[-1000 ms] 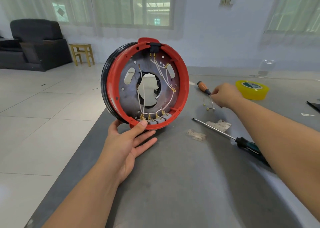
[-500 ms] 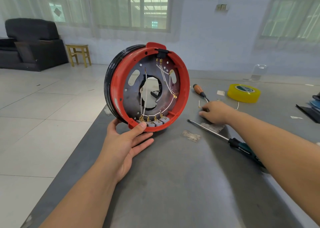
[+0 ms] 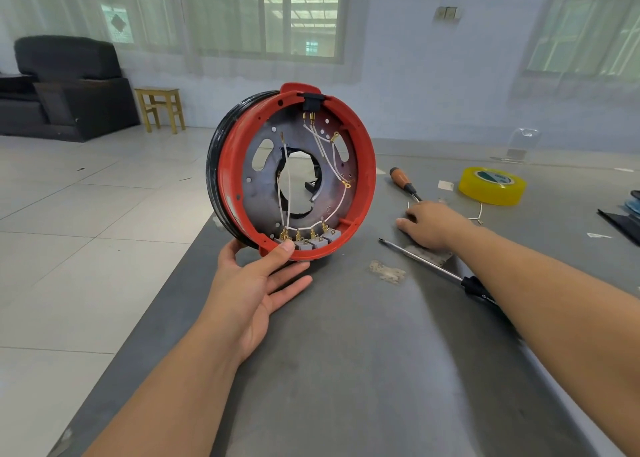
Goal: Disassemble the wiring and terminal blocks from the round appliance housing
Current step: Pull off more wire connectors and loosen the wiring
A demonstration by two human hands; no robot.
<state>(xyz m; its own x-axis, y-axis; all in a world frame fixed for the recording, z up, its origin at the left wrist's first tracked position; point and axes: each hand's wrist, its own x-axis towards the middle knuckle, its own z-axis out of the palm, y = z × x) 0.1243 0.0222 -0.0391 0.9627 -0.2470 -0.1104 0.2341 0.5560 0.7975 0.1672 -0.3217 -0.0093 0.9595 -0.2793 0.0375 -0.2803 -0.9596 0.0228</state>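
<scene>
Inside housing (image 3: pixel 298 176): four terminal blocks (image 3: pixel 306 240); two screwdrivers (image 3: pixel 429 262).

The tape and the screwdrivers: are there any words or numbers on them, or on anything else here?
No text here can be read.
Yellow tape roll: green and white label on top, print blurred.
Black-handled screwdriver: small white marking on the handle, too small to read.
Red housing: no lettering visible.
</scene>
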